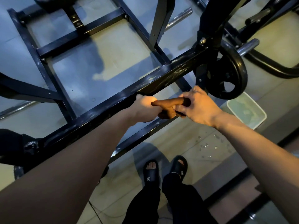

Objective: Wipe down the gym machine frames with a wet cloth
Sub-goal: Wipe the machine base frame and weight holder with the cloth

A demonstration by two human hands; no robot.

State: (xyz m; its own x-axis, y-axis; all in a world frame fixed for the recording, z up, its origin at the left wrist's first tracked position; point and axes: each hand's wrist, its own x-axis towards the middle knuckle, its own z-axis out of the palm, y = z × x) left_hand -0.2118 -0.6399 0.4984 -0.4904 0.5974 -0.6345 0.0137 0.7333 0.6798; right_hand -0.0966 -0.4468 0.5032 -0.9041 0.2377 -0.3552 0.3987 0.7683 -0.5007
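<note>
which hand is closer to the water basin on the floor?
Right. The right hand holds the cloth just left of the basin; the left hand grips the cloth's other end, farther away.

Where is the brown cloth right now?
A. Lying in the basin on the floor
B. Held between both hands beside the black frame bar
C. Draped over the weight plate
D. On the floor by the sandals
B: the brown cloth is gripped by the left hand and the right hand, just beside the black frame bar; the basin on the floor holds only water.
</note>
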